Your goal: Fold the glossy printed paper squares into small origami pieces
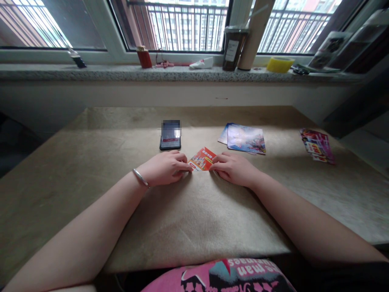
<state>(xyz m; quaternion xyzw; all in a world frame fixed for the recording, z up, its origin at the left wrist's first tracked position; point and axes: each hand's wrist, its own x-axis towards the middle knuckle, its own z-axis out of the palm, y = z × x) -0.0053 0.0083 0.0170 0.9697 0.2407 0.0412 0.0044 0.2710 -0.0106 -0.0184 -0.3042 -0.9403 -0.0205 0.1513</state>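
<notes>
A red printed paper (201,159) with a castle picture and white lettering lies on the table between my hands, its upper edges forming a point. My left hand (172,167), with a silver bangle at the wrist, pinches its lower left corner. At the lower right edge, the fingers of my right hand (232,167) close on the same paper. Just beyond my left hand lies a dark phone (170,140). Behind my right hand are a few blue and purple picture sheets (246,138), overlapping.
A fanned stack of colourful leaflets (318,147) lies on the right of the tan table (194,219). Along the granite windowsill (109,73) stand a red jar (144,57), a dark lidded cup (233,50), a cardboard tube (249,44) and a yellow tape roll (280,65).
</notes>
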